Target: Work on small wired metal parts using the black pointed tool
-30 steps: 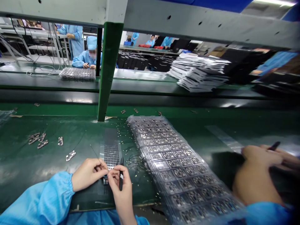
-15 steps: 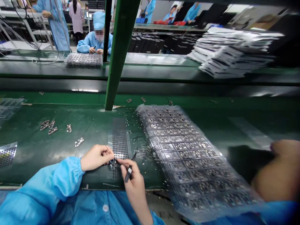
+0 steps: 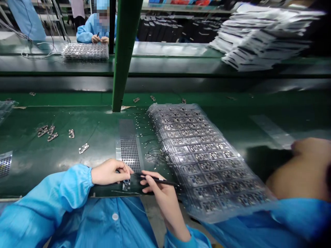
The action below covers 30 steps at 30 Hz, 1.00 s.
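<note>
The blue smock has a pale button and gathered left cuff.

Tray stacks: two, at 4 and 10 o'clock. Black tweezers: one, 6 o'clock. Gridded sheets: two, towards 8. Loose boards: about six, towards 9.

An electronics assembly line in a factory, this was! Small circuit boards lay scattered over a long green table, and there, to their right, clear trays lay stacked, row upon row of boards inside! Across the way, a co-worker in blue smock and cap worked behind another tray stack, flat white items piled high farther along!
</note>
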### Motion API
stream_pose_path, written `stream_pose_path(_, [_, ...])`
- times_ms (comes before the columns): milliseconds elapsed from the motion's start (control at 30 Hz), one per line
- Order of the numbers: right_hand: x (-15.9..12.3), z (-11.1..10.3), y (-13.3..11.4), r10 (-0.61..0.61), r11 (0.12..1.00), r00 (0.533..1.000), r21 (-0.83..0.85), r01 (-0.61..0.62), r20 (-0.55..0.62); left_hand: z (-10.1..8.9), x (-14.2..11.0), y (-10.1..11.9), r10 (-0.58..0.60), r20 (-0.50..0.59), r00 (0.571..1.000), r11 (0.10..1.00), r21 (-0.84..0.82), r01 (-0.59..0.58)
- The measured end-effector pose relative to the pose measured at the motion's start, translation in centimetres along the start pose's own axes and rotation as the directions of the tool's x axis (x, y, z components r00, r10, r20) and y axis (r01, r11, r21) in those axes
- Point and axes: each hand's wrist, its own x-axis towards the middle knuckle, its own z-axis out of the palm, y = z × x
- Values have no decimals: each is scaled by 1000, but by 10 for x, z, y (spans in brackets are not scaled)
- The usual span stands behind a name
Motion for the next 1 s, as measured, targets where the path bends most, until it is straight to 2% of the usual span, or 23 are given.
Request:
stream_pose_path(133, [0,3,-1,-87,985,996,-149,84,-16,6,3,-3,104,-6,995,982,157,-102])
stream_pose_path(367, [-4,3,9,-82,958,995,-281,62,-60,7,2,0,106,-10,994,974,203,-102])
stream_pose_path(500, [-3,4,9,-107,934,994,-347,87,-38,7,2,1,96,-15,995,970,225,-90])
stream_pose_path(733, [-5,7,3,-104,936,994,-339,91,-20,8,3,2,74,-18,997,969,237,-68])
stream_pose_path(1000, [-3,5,3,-68,966,998,-251,62,-15,8,3,2,65,-24,998,968,244,-57])
